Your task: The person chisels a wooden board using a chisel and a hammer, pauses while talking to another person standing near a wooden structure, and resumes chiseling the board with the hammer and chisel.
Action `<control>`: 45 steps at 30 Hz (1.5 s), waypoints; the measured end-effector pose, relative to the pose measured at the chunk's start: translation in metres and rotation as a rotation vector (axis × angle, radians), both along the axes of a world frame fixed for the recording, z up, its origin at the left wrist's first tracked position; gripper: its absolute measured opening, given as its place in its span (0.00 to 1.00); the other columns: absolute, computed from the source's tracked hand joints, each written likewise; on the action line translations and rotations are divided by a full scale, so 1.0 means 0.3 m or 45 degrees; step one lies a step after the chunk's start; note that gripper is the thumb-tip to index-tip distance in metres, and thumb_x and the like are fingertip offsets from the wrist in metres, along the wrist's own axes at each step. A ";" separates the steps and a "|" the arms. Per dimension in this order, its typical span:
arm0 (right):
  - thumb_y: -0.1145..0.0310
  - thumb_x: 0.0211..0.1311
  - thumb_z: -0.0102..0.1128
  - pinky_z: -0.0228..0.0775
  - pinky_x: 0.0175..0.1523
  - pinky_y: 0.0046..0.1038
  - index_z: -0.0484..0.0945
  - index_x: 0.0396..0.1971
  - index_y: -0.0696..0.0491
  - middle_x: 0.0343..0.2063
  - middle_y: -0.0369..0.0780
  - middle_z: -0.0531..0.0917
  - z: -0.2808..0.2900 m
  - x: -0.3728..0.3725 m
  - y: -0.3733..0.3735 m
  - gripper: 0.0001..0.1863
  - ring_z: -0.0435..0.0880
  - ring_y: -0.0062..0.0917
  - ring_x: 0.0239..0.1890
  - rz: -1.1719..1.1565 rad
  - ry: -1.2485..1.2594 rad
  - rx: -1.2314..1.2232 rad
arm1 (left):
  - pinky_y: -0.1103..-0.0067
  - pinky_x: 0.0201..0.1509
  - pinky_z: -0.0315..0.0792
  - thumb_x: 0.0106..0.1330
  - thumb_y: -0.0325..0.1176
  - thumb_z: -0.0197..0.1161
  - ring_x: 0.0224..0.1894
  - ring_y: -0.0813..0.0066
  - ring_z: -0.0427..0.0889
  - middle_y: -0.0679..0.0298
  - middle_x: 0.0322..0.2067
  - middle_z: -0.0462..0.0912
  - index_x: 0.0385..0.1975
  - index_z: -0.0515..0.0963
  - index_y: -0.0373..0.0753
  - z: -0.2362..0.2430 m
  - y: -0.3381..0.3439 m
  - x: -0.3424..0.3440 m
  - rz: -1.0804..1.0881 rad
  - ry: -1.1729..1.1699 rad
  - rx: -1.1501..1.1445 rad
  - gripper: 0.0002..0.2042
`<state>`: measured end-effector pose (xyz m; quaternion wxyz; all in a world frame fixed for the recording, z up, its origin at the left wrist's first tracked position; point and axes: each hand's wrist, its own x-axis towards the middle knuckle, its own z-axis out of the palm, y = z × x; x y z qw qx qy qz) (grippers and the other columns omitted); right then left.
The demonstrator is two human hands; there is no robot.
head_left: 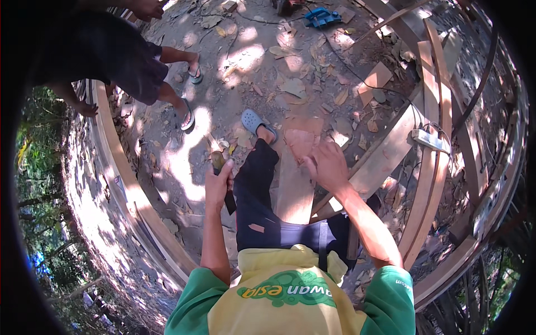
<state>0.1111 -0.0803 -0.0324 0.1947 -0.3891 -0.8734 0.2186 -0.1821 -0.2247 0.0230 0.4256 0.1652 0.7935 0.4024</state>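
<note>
Partly beneath the right hand (328, 167), a board (296, 195).

The person there wears the view on the head, the left camera of a side-by-side pair, so it looks steeply down over the shirt (268, 321), nearest of all, to the ground (240, 92) ahead. The left hand (216, 187) and right hand (329, 167) sit close, near mid-picture; fisheye width bends the long boards (121, 162) at either side.

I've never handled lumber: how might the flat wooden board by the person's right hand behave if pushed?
The wooden board will probably stay stiff, being a solid-looking plank. Its broad, flat face suggests it would slide rather than roll.
</note>
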 end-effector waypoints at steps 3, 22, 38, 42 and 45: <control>0.62 0.62 0.64 0.69 0.51 0.43 0.80 0.27 0.57 0.35 0.47 0.82 0.017 0.107 -0.027 0.13 0.78 0.43 0.44 -0.340 -0.159 -0.495 | 0.81 0.25 0.67 0.69 0.46 0.65 0.21 0.81 0.72 0.68 0.20 0.73 0.30 0.72 0.39 0.123 0.132 0.022 0.058 -0.046 0.474 0.16; 0.71 0.63 0.61 0.66 0.16 0.24 0.70 0.35 0.55 0.17 0.33 0.74 -0.059 0.578 -0.385 0.09 0.74 0.18 0.12 -1.296 0.493 -1.868 | 0.82 0.27 0.70 0.59 0.62 0.69 0.21 0.83 0.75 0.71 0.19 0.77 0.25 0.77 0.40 -0.112 0.818 0.452 -1.034 -0.477 0.367 0.26; 0.68 0.60 0.58 0.65 0.25 0.28 0.74 0.33 0.59 0.18 0.35 0.74 0.367 0.194 0.167 0.09 0.73 0.20 0.19 -0.777 0.149 -0.625 | 0.73 0.36 0.69 0.53 0.49 0.76 0.30 0.76 0.75 0.66 0.25 0.80 0.36 0.81 0.33 -0.232 0.770 0.487 -1.284 -0.277 0.510 0.24; 0.72 0.56 0.63 0.73 0.36 0.33 0.76 0.43 0.62 0.25 0.47 0.82 0.356 0.230 0.172 0.16 0.84 0.34 0.29 -0.826 0.319 -1.090 | 0.73 0.40 0.73 0.52 0.53 0.73 0.32 0.74 0.80 0.61 0.28 0.83 0.39 0.81 0.33 -0.220 0.779 0.472 -1.226 -0.001 0.433 0.27; 0.74 0.58 0.60 0.61 0.21 0.24 0.74 0.34 0.56 0.18 0.34 0.73 0.427 0.364 0.138 0.06 0.69 0.16 0.14 -1.019 0.549 -1.111 | 0.72 0.39 0.73 0.52 0.55 0.72 0.32 0.73 0.79 0.59 0.28 0.82 0.40 0.81 0.33 -0.196 0.822 0.459 -1.245 0.026 0.034 0.28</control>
